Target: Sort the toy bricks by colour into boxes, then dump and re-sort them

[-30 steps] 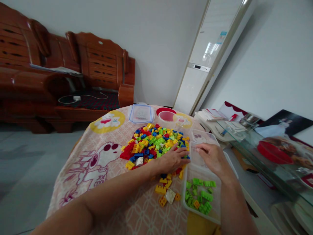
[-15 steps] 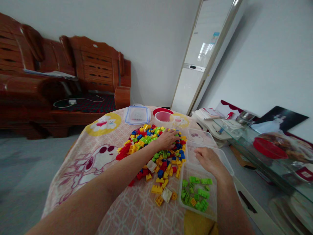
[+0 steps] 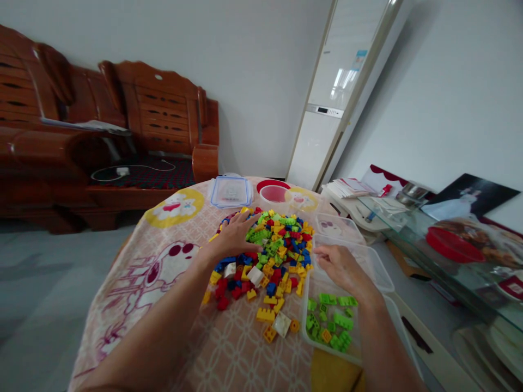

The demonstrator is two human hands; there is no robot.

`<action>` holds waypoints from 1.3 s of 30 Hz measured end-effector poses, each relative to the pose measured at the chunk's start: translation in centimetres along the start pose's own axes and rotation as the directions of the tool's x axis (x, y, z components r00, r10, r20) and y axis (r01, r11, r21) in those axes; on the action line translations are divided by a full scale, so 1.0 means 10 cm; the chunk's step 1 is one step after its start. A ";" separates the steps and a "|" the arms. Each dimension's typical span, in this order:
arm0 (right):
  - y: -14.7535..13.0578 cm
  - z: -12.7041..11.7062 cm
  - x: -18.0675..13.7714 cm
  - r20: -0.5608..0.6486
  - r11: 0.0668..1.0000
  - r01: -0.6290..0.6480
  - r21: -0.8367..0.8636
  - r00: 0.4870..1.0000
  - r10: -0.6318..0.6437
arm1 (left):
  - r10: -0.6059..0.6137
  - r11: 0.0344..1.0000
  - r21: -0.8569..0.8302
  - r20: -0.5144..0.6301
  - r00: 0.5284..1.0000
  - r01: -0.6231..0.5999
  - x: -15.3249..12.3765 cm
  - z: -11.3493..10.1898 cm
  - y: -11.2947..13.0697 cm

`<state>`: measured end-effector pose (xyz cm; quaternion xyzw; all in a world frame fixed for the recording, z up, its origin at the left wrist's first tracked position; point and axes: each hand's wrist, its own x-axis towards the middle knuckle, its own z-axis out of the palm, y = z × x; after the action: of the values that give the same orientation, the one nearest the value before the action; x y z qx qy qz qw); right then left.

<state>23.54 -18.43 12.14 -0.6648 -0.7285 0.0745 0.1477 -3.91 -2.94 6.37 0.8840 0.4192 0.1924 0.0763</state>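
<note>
My left hand is open, thumb and fingers spread over the left part of a heap of toy building bricks in yellow, red, blue, green and white. Whether its fingertips touch bricks is hard to see. To the right, my right hand hovers by the heap's edge, above a clear plastic container. Its fingers are bunched together, and anything between them is hidden. Inside the container lie several green bricks and a small yellow-orange one.
Further clear trays stand beside the container. At the table's far side are a blue-rimmed lid or box and a pink-and-white bowl. A glass shelf runs along the right. The patterned tablecloth covers the table.
My left hand has moved left, from the right side of the heap to its left side, fingers spread, uncovering green bricks. The right hand has shifted slightly left and stays bunched.
</note>
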 end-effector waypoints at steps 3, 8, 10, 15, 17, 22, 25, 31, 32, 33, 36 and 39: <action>-0.04 0.06 0.03 0.009 1.000 0.006 -0.004 1.000 -0.006 | -0.070 0.998 0.016 0.116 0.991 0.068 -0.12 0.11 0.01; -0.17 0.21 0.06 0.044 0.994 -0.014 -0.104 0.999 0.018 | -0.069 0.997 0.025 0.094 0.993 0.066 0.01 0.30 0.17; -0.25 0.27 0.07 0.075 0.982 -0.013 -0.186 0.997 0.027 | -0.070 0.997 0.028 0.046 0.996 0.069 0.12 0.29 0.22; -0.39 0.43 0.08 0.174 0.924 -0.002 -0.382 0.982 0.074 | 0.003 0.994 -0.104 -0.092 0.996 -0.013 0.31 0.06 0.09; -0.41 0.47 0.09 0.202 0.906 0.004 -0.424 0.975 0.091 | -0.035 0.985 -0.170 -0.210 0.977 -0.001 0.31 -0.06 -0.09; -0.34 0.45 0.11 0.158 0.952 0.012 -0.306 0.987 0.038 | -0.379 0.918 -0.231 -0.272 0.885 0.322 0.09 -0.14 -0.69; -0.23 0.32 0.10 0.011 0.982 -0.045 -0.184 0.999 0.048 | -0.535 0.833 -0.243 -0.127 0.835 0.497 -0.07 -0.03 -0.94; 0.17 0.03 0.01 -0.220 0.915 -0.312 -0.257 0.940 0.259 | -0.582 0.803 -0.212 -0.082 0.809 0.557 -0.07 0.14 -1.04; 0.22 0.01 -0.01 -0.252 0.892 -0.349 -0.286 0.926 0.282 | -0.566 0.816 -0.201 -0.081 0.820 0.543 -0.05 0.15 -1.02; 0.25 -0.01 -0.02 -0.281 0.877 -0.373 -0.302 0.914 0.292 | -0.549 0.828 -0.187 -0.082 0.832 0.528 -0.03 0.15 -1.01; 0.20 0.01 -0.03 -0.314 0.899 -0.349 -0.265 0.913 0.262 | -0.525 0.846 -0.166 -0.095 0.845 0.507 -0.01 0.16 -0.98; -0.01 0.07 0.00 -0.226 0.966 -0.203 -0.161 0.960 0.164 | -0.529 0.844 -0.159 -0.093 0.844 0.512 -0.02 0.15 -0.96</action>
<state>23.19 -18.36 11.49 -0.7446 -0.6474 -0.0497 0.1548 -10.27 3.07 2.10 0.7152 0.6344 0.2495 0.1538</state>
